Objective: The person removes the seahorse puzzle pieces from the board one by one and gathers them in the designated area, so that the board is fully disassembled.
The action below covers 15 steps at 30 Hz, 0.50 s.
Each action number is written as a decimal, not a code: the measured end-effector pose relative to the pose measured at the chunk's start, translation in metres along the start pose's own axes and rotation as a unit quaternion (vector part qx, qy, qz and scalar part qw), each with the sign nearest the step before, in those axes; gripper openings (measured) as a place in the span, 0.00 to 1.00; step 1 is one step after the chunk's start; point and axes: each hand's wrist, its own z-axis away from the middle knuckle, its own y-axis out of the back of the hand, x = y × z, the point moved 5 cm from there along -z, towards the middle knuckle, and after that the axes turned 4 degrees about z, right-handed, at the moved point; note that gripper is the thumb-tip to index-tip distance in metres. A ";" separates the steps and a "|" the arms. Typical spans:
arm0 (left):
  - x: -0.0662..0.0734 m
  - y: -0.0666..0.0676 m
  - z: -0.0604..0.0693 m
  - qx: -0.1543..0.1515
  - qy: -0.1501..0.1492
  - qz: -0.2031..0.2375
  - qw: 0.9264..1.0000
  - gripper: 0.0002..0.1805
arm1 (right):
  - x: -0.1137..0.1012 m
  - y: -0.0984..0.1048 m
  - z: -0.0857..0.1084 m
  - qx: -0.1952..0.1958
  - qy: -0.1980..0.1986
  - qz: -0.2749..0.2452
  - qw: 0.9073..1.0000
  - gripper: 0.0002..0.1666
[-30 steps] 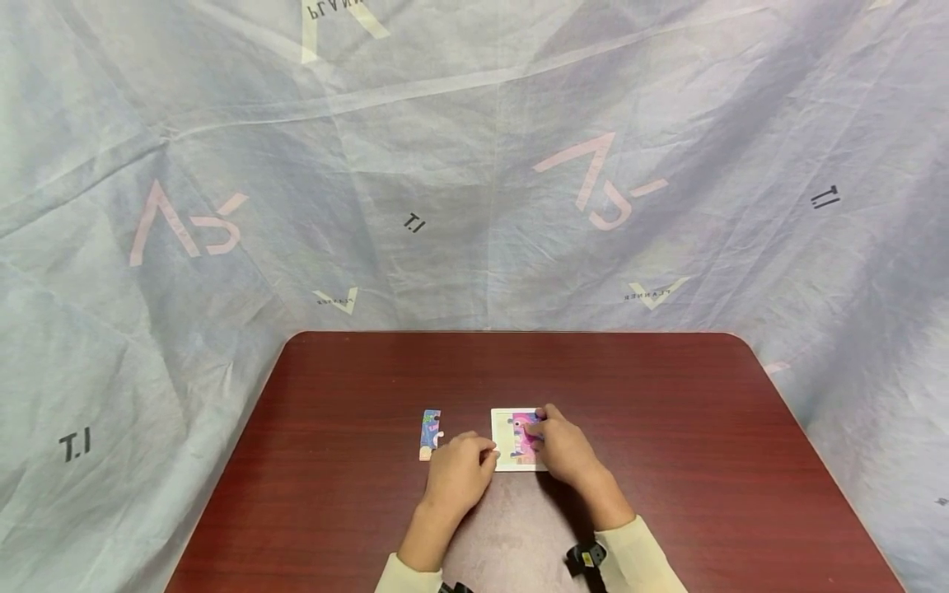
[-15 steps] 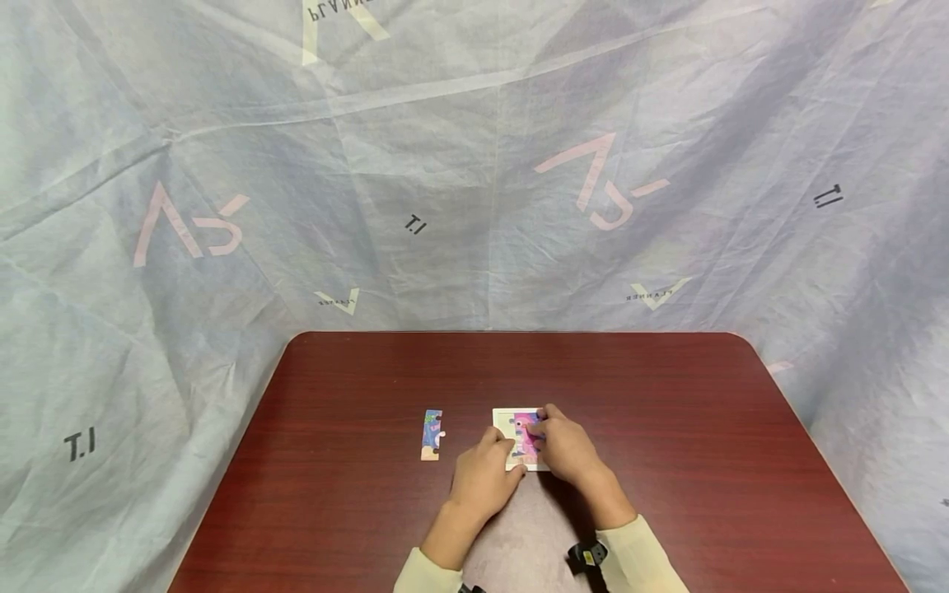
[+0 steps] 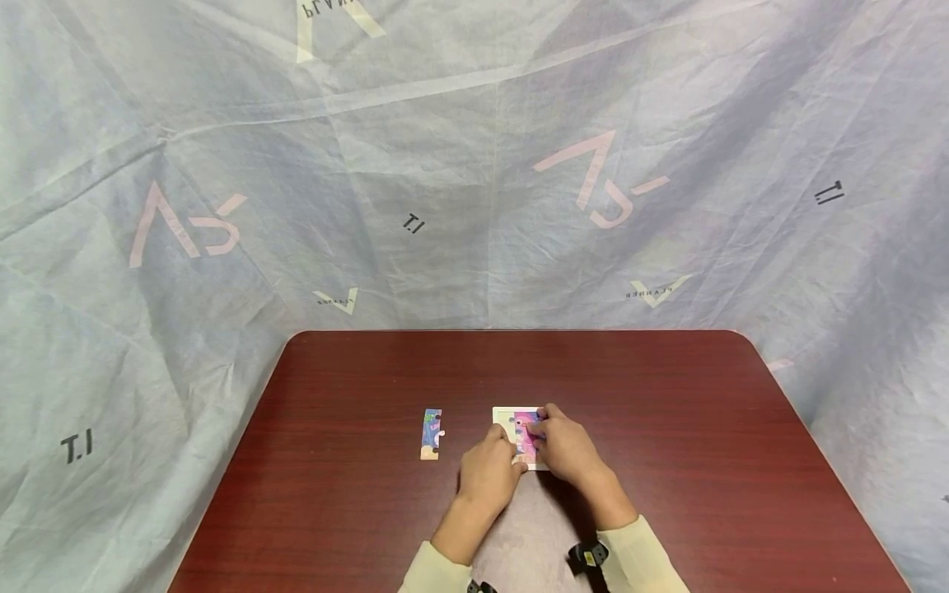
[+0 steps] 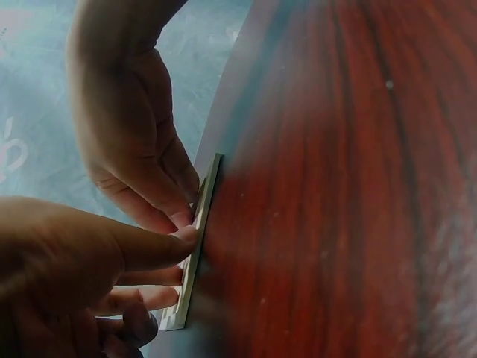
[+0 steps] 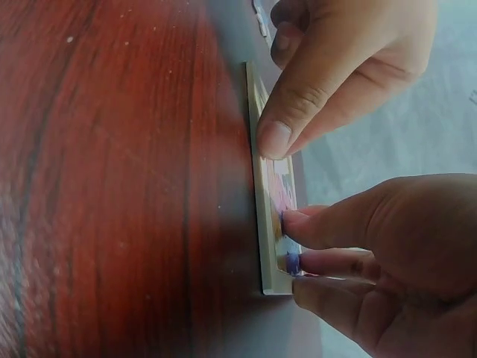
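A white-rimmed puzzle frame (image 3: pixel 506 409) lies on the table, with pink and purple pieces (image 3: pixel 523 422) in its right part and a pale bare strip at its left. My left hand (image 3: pixel 489 473) rests its fingers on the frame's lower left, thumb at the near edge. From the right, my right hand (image 3: pixel 571 453) holds the frame, thumb over the picture and fingers at the far right edge. In the right wrist view, my left thumb (image 5: pixel 274 139) touches the frame's near rim (image 5: pixel 262 216). The hands hide much of the right side.
Left of the frame lies a separate blue puzzle strip (image 3: pixel 431 434) with a beige end. The dark red table (image 3: pixel 356 379) has a grey cloth (image 3: pixel 452 263) with printed letters hanging behind it and at both sides.
My left hand has moved right, from beside the frame's left edge onto its lower left part. My right hand has stayed in place; the blue strip has not visibly moved.
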 end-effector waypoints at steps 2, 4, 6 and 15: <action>0.000 0.000 0.000 0.002 0.004 0.006 1.000 0.09 | 0.000 0.000 0.000 0.000 0.000 0.001 1.000 0.17; 0.000 0.000 0.000 0.006 0.009 0.012 1.000 0.09 | 0.000 0.000 0.001 0.000 0.001 0.002 1.000 0.17; 0.000 -0.001 0.000 0.010 0.014 0.016 1.000 0.09 | 0.000 -0.001 0.002 0.000 0.002 0.001 1.000 0.16; -0.003 0.001 -0.003 0.018 0.030 0.037 0.999 0.10 | 0.002 -0.001 0.003 -0.003 0.005 0.004 1.000 0.17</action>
